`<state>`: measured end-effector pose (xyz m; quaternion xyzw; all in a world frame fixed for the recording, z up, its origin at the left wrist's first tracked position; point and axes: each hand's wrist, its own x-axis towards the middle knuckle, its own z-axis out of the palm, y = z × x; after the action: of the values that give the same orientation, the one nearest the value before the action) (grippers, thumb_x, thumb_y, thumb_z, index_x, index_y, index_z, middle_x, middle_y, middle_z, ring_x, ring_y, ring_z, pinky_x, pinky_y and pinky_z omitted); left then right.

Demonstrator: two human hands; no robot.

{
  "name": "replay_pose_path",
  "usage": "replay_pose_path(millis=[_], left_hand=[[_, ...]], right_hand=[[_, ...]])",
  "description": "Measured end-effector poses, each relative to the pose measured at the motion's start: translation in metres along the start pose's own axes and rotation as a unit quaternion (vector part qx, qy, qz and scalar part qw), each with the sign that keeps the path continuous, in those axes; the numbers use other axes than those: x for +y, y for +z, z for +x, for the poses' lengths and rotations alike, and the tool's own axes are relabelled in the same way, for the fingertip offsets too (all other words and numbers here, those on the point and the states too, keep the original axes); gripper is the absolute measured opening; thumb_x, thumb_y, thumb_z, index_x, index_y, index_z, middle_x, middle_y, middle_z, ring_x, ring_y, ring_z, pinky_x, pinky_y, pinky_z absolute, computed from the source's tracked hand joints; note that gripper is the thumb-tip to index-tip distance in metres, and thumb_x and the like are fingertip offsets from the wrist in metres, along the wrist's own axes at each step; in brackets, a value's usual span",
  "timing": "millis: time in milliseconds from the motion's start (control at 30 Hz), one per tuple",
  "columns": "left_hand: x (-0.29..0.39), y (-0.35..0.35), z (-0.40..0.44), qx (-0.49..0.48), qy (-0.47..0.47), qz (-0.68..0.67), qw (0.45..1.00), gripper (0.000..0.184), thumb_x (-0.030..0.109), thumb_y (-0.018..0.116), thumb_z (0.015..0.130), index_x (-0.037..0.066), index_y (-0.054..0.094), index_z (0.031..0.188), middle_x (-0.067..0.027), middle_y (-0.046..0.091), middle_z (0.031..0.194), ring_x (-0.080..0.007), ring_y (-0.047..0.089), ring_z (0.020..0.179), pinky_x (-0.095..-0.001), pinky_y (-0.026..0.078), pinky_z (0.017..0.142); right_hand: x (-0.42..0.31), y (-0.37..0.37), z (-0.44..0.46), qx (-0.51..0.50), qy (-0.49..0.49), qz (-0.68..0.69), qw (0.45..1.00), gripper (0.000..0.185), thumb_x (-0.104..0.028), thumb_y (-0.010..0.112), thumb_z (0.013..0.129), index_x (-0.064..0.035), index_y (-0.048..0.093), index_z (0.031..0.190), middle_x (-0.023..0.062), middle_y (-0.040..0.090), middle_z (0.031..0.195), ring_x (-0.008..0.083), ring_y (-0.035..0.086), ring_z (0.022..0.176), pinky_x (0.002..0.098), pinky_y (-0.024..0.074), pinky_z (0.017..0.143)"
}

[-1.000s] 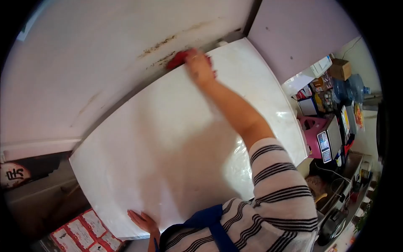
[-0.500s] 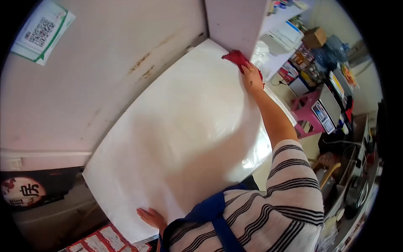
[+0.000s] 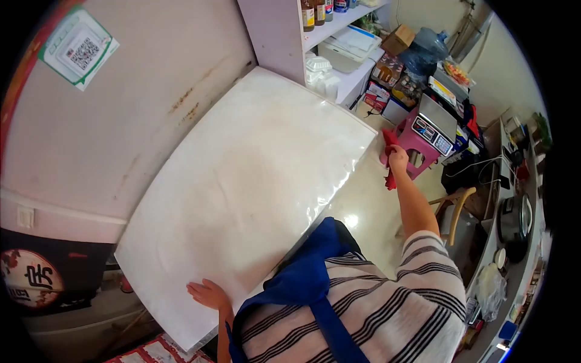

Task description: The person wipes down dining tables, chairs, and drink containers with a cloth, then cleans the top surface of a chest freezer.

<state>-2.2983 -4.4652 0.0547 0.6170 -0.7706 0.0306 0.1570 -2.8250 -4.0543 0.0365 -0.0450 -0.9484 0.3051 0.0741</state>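
Note:
A white table (image 3: 242,175) with a shiny plastic cover stretches out in front of me. My left hand (image 3: 209,294) lies flat on its near left part, fingers stretched out and holding nothing. Off the table's right edge, above the floor, my right hand (image 3: 397,158) is closed round a red cloth (image 3: 389,140). The cloth hangs out above and below the fist. Behind that hand, farther off, is a pink stool (image 3: 416,148) with a digital scale (image 3: 433,130) on it.
A shelf unit (image 3: 275,36) borders the table's far end, holding bottles, white foam boxes (image 3: 321,75) and a printer (image 3: 348,48). The wall (image 3: 121,121) runs along the left side. At right stand a wooden chair (image 3: 457,212) and a cluttered counter with a black pot (image 3: 514,218).
My right hand has left the table's far right corner, carrying the red cloth past the right edge. My left hand still rests on the table. The view has turned rightward.

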Motion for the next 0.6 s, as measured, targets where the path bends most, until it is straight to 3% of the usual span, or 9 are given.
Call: replay_pose_path(millis=[33, 67, 100, 133, 200, 267, 367, 533, 600], left_hand=[[-0.001, 0.002, 0.0, 0.0, 0.001, -0.004, 1.0, 0.054, 0.031, 0.038, 0.09, -0.009, 0.035, 0.126, -0.0253, 0.034, 0.132, -0.0372, 0.031, 0.123, -0.0442, 0.023, 0.103], [-0.002, 0.005, 0.0, 0.006, -0.002, -0.009, 1.0, 0.054, 0.031, 0.038, 0.091, -0.009, 0.035, 0.126, -0.0253, 0.034, 0.132, -0.0372, 0.031, 0.123, -0.0441, 0.023, 0.103], [-0.003, 0.006, 0.0, 0.012, -0.003, -0.012, 1.0, 0.054, 0.032, 0.037, 0.091, -0.009, 0.035, 0.126, -0.0252, 0.034, 0.132, -0.0372, 0.031, 0.123, -0.0441, 0.023, 0.103], [-0.005, 0.008, 0.0, 0.008, 0.001, -0.012, 1.0, 0.054, 0.032, 0.037, 0.091, -0.009, 0.035, 0.126, -0.0252, 0.034, 0.132, -0.0372, 0.031, 0.123, -0.0441, 0.023, 0.103], [-0.004, 0.009, 0.001, 0.013, -0.002, 0.0, 1.0, 0.054, 0.033, 0.036, 0.091, -0.009, 0.036, 0.126, -0.0249, 0.034, 0.132, -0.0366, 0.031, 0.123, -0.0439, 0.023, 0.103], [-0.001, 0.004, 0.001, 0.007, 0.001, -0.002, 1.0, 0.055, 0.033, 0.036, 0.091, -0.009, 0.036, 0.126, -0.0247, 0.034, 0.132, -0.0364, 0.031, 0.124, -0.0438, 0.023, 0.103], [0.0, 0.004, 0.002, 0.004, -0.004, -0.003, 1.0, 0.055, 0.034, 0.036, 0.091, -0.009, 0.036, 0.126, -0.0243, 0.035, 0.132, -0.0358, 0.031, 0.124, -0.0439, 0.024, 0.102], [0.001, 0.004, 0.002, 0.007, -0.003, 0.004, 1.0, 0.055, 0.034, 0.037, 0.091, -0.008, 0.036, 0.126, -0.0237, 0.035, 0.132, -0.0352, 0.032, 0.124, -0.0445, 0.025, 0.101], [0.004, -0.001, 0.003, -0.004, -0.011, -0.004, 1.0, 0.055, 0.034, 0.038, 0.09, -0.008, 0.036, 0.126, -0.023, 0.036, 0.131, -0.0344, 0.032, 0.124, -0.0444, 0.025, 0.101]], right_hand=[[0.0, -0.008, -0.005, 0.005, -0.001, 0.0, 1.0, 0.032, 0.001, 0.045, 0.079, -0.0017, 0.055, 0.109, 0.0172, 0.058, 0.105, 0.0368, 0.058, 0.088, 0.0411, 0.0476, 0.078], [0.0, -0.015, -0.01, -0.017, 0.118, 0.254, 0.96, 0.028, -0.002, 0.044, 0.082, -0.0003, 0.055, 0.107, 0.0164, 0.059, 0.101, 0.0343, 0.059, 0.084, 0.041, 0.0491, 0.075], [0.002, -0.023, -0.017, -0.037, 0.228, 0.489, 0.841, 0.024, -0.004, 0.042, 0.086, 0.0011, 0.055, 0.106, 0.0157, 0.061, 0.096, 0.0318, 0.061, 0.08, 0.0409, 0.0506, 0.072], [-0.011, -0.04, -0.03, -0.081, 0.21, 0.589, 0.776, 0.026, -0.011, 0.04, 0.09, 0.0016, 0.052, 0.109, 0.014, 0.059, 0.098, 0.0272, 0.06, 0.083, 0.0399, 0.0517, 0.07], [-0.037, -0.071, -0.05, -0.266, 0.175, 0.669, 0.671, 0.03, -0.014, 0.042, 0.089, 0.0, 0.047, 0.115, 0.0142, 0.058, 0.101, 0.0276, 0.06, 0.085, 0.0397, 0.0509, 0.074], [-0.071, -0.093, -0.066, -0.335, 0.209, 0.682, 0.615, 0.032, -0.015, 0.042, 0.09, -0.0005, 0.042, 0.119, 0.0145, 0.057, 0.106, 0.0266, 0.059, 0.09, 0.0391, 0.0495, 0.079], [-0.109, -0.109, -0.085, -0.381, 0.126, 0.711, 0.577, 0.033, -0.016, 0.044, 0.09, 0.001, 0.043, 0.118, 0.0145, 0.056, 0.109, 0.0251, 0.058, 0.095, 0.0377, 0.0474, 0.084], [-0.139, -0.117, -0.106, -0.436, 0.047, 0.676, 0.592, 0.034, -0.016, 0.046, 0.089, 0.004, 0.045, 0.117, 0.014, 0.055, 0.11, 0.0232, 0.057, 0.098, 0.0355, 0.046, 0.087], [-0.15, -0.115, -0.114, -0.443, 0.036, 0.679, 0.584, 0.033, -0.014, 0.045, 0.087, 0.0032, 0.045, 0.114, 0.0161, 0.055, 0.111, 0.0247, 0.058, 0.095, 0.0365, 0.0485, 0.082]])
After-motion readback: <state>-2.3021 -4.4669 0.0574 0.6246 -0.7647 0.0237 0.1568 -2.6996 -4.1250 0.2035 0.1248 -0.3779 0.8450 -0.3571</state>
